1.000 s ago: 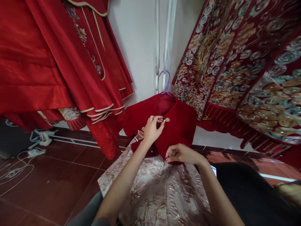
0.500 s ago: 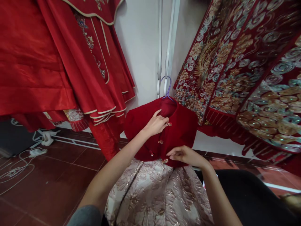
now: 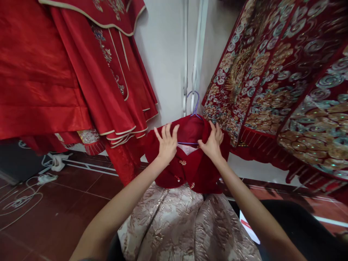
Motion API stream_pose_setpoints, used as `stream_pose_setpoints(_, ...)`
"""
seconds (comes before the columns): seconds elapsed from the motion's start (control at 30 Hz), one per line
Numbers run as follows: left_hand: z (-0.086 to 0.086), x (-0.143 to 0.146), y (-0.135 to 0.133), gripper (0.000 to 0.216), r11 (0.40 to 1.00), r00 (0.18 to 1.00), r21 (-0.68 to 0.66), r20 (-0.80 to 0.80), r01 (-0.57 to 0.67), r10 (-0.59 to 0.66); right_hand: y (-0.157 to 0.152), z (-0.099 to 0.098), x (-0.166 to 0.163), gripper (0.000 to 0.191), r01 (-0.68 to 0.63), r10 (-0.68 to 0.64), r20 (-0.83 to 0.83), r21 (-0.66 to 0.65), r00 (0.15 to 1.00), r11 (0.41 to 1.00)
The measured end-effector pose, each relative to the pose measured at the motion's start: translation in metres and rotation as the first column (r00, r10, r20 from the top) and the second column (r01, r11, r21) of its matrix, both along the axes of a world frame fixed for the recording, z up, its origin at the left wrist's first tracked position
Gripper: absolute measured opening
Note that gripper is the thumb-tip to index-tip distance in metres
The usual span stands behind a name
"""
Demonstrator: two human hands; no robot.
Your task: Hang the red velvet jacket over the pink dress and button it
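A short red velvet jacket (image 3: 187, 175) with gold flower-shaped clasps hangs on a purple hanger (image 3: 196, 105), its neck parted so the dark red lining shows. My left hand (image 3: 167, 143) lies on the jacket's left front beside the neckline, fingers spread. At the opposite edge of the neckline, my right hand (image 3: 213, 141) has its thumb inside the opening and its fingers over the velvet, gripping the front edge. Between the hands, the hanger's lower bar and a bit of pale cloth show. A pale pink-and-gold brocade skirt (image 3: 174, 224) falls below the jacket.
Red satin garments (image 3: 106, 90) with cream piping hang on the left. Heavily embroidered red garments (image 3: 272, 87) hang on the right. White metal uprights (image 3: 198, 54) stand behind the hanger. White cables (image 3: 24, 199) lie on the tiled floor, and a black seat-like surface (image 3: 293, 228) is at lower right.
My left hand has moved from the upper clasp to the left front. My right hand has risen from the hem to the neckline. The jacket's neck is now spread wider.
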State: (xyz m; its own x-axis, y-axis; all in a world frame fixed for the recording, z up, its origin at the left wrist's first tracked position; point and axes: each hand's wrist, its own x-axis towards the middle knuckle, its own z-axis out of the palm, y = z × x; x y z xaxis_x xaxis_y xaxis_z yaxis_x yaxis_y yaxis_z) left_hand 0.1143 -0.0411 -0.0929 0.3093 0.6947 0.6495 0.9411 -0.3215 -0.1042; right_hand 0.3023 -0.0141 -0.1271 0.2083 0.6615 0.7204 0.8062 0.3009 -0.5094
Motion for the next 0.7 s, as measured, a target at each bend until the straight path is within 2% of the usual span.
stream_pose_setpoints(0.1,0.007,-0.015,0.002,0.072,0.99,0.984,0.02,0.117,-0.138,0.134,0.007,-0.004,0.026,0.077,0.082,-0.079,0.071,-0.044,0.994,0.996)
stream_pose_setpoints(0.17,0.012,-0.026,0.01,0.071,0.984,0.963,-0.014,0.202,-0.18,0.179,0.008,-0.002,0.051,0.068,0.087,-0.08,0.101,-0.07,0.992,0.994)
stream_pose_setpoints(0.3,0.014,-0.043,0.036,0.061,0.958,0.912,-0.221,0.326,-0.181,0.247,0.011,0.011,0.091,0.056,0.092,-0.057,0.159,-0.223,0.986,0.97)
stream_pose_setpoints(0.37,0.011,-0.046,0.049,0.053,0.932,0.903,-0.325,0.333,-0.16,0.271,0.012,0.019,0.098,0.049,0.112,-0.052,0.18,-0.342,0.982,0.933)
stream_pose_setpoints(0.47,0.003,-0.046,0.067,0.055,0.915,0.918,-0.38,0.301,-0.133,0.259,0.005,0.03,0.098,0.045,0.18,-0.069,0.252,-0.449,0.965,0.875)
stream_pose_setpoints(0.57,-0.002,-0.048,0.083,0.065,0.913,0.93,-0.405,0.311,-0.056,0.195,-0.007,0.041,0.101,0.043,0.245,-0.074,0.355,-0.466,0.932,0.85)
stream_pose_setpoints(0.7,0.005,-0.056,0.101,0.067,0.87,0.847,-0.449,0.527,0.205,0.073,-0.011,0.066,0.12,0.035,0.217,-0.016,0.431,-0.423,0.902,0.88)
